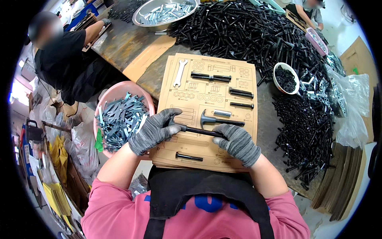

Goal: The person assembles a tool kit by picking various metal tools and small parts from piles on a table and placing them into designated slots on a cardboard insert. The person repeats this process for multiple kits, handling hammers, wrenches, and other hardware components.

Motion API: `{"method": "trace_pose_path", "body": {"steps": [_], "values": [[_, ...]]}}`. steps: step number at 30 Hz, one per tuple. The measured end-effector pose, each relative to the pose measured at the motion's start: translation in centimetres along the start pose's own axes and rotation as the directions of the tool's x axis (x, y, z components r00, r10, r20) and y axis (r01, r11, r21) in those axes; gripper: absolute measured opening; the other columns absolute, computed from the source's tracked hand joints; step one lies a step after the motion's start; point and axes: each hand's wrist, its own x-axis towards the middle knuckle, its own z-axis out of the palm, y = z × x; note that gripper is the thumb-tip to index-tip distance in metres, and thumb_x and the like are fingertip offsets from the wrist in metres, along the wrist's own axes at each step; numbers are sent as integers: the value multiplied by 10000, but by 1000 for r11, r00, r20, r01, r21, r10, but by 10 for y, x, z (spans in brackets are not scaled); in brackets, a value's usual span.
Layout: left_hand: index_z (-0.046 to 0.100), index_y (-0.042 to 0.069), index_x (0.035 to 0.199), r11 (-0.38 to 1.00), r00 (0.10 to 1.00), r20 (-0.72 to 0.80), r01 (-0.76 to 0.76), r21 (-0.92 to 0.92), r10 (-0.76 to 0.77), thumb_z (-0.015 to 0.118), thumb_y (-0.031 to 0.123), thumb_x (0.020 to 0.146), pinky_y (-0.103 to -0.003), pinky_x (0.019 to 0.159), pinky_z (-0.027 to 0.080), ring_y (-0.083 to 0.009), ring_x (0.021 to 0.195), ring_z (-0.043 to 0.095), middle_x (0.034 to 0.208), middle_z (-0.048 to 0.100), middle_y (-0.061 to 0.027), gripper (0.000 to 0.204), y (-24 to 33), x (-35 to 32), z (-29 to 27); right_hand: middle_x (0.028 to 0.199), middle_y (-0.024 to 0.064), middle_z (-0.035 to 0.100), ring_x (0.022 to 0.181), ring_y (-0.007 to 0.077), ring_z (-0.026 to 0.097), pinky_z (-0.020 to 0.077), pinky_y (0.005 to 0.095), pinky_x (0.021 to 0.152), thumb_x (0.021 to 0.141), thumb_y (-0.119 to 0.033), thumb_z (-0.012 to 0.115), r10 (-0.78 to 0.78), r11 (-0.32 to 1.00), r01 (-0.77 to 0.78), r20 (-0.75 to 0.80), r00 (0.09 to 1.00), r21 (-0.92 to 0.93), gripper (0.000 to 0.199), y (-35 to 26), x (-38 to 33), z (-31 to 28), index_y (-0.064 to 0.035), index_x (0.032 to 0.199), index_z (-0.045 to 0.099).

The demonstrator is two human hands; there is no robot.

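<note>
A black T-handled pin [199, 130] lies across my two grey-gloved hands, above a printed cardboard sheet [165, 99]. My left hand [153, 131] grips its grey handle end. My right hand [238, 144] pinches the shaft near its other end. Just beyond the held pin, a second T-handled pin [223, 121] lies on the sheet, next to a short silver tube [222, 113]. Farther up are a silver open-end wrench [180, 73], a group of black bolts [211, 77], more black bolts [241, 93] and a single bolt [242, 105]. One black bolt [189, 156] rests near the sheet's front edge.
A heap of black bolts [230, 32] covers the far table, with smaller bolts [302, 131] at right. A white bowl [296, 88], a metal basin [159, 27] and a pink tub [150, 104] of metal strips surround the sheet. Two people sit nearby, left [59, 59] and far right [314, 16].
</note>
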Motion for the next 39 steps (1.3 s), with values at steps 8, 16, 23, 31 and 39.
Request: {"method": "trace_pose_path", "body": {"steps": [8,16,23,31,39], "values": [[481,39,1166,861,939,53,-334,383,341,641,147,751,-249,638,454,-146,675,554,776,576,-66,458,-24,-18,-19,822,111,596,762,274,577,458,361,689,742,-234,611,-29,958,42,48,998,-284,242,-12,1,22,-73,922,602],[542,46,1023,288,700,337,-613,736,629,587,467,692,-381,715,454,-301,837,568,990,568,-137,538,-48,-10,-29,781,116,570,748,274,566,458,370,668,754,-223,578,-40,964,52,51,998,-262,196,-11,-6,24,-70,876,578],[578,62,954,417,712,302,-644,641,634,644,482,628,-383,689,440,-294,806,558,911,564,-114,537,-48,-5,-27,753,110,569,710,280,569,458,363,646,723,-210,611,-38,967,30,-25,999,-254,190,-10,-9,26,-80,861,603],[541,28,1063,554,804,122,-502,664,582,700,371,607,-380,840,392,-312,948,500,1004,535,-143,592,-9,-4,-25,785,110,589,715,257,575,469,340,645,721,-185,624,16,982,-61,-247,969,-177,219,12,-48,-16,-76,910,596],[539,45,1031,479,597,296,-789,385,745,620,257,739,-323,659,455,-241,782,556,904,540,-121,370,53,79,80,970,148,588,894,299,567,447,377,787,786,-330,545,684,466,-818,-450,575,-337,381,76,-137,-78,-84,1076,542]]}}
